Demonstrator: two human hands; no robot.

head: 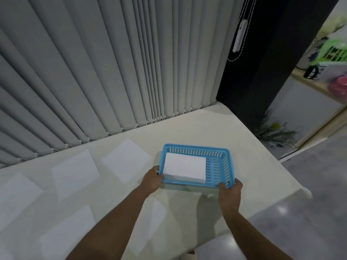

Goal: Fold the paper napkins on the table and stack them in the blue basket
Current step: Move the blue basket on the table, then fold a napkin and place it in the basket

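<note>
At 3 o'clock on the table, the blue basket holds a stack of folded napkins in its left part. The left hand and right hand curl their fingers around its near corners. 5 unfolded napkins lie toward 9 o'clock.

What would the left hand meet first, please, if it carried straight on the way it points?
The left hand already touches the blue basket at its near left corner; pushing on, it would probably meet the napkin stack inside.
</note>
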